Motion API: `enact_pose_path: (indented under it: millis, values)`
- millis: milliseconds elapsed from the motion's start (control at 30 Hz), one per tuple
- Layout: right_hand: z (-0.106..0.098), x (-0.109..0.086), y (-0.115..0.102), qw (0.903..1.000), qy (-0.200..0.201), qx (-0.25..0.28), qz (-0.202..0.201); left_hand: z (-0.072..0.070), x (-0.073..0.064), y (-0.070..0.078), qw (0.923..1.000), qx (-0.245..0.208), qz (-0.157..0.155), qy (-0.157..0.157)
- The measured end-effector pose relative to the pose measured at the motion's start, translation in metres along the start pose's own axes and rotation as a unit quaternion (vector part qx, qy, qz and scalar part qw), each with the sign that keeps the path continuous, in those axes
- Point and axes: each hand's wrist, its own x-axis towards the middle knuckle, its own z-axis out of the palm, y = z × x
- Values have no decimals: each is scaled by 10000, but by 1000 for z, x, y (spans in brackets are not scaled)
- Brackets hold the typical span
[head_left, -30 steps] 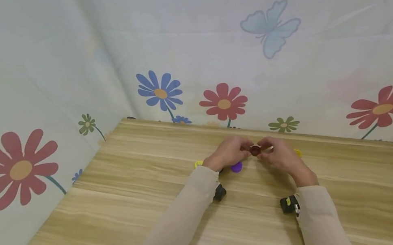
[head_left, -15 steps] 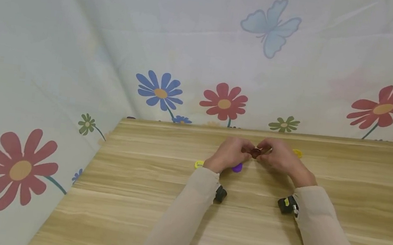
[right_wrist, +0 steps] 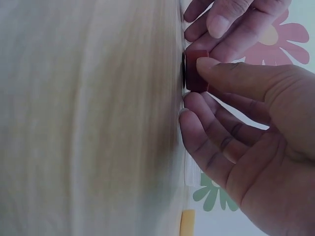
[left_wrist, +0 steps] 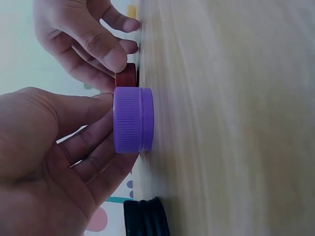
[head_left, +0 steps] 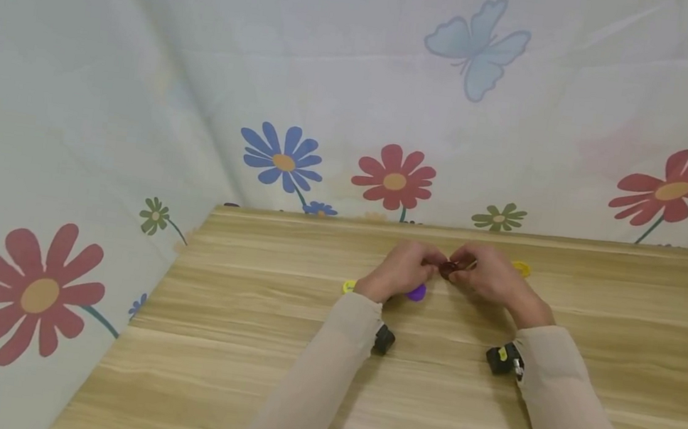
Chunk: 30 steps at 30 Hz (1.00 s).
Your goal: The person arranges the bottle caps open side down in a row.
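Near the table's far side, both hands meet at a dark red bottle cap (head_left: 449, 270). My right hand (head_left: 488, 274) pinches it; in the right wrist view the thumb presses its side. My left hand (head_left: 404, 268) reaches in from the other side, its index finger (right_wrist: 234, 46) against or just behind the cap. Whether its thumb touches the cap cannot be told, as a purple bottle cap (left_wrist: 128, 120) covers those fingertips in the left wrist view. That purple cap stands on the table beside the left hand. A dark strip shows beneath the red cap, too thin to identify.
A yellow cap (head_left: 348, 287) lies left of the left wrist, and another yellow piece (head_left: 521, 269) beyond the right hand. A black ribbed cap (left_wrist: 145, 216) stands near the left hand. Behind the wooden table (head_left: 283, 293) hangs a flower-printed cloth (head_left: 337, 63).
The dark red cap has shifted slightly nearer and tilted between the hands, its face less visible now. Both hands stay at nearly the same place.
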Motion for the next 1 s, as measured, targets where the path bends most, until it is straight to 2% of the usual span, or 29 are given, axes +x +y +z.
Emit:
enact_pose_path:
  millis: [267,633,1000]
  values:
    - [-4,-2,-5,9996,-149,125,197,-5,-3,-1,9998,-147,112,120]
    - [-10,-5,-7,9999,-82,133,-15,-8,-2,0,9994,-225,207,152]
    - [-16,-6,-11,9995,-144,265,8,-9,-4,-2,9972,-525,210,483]
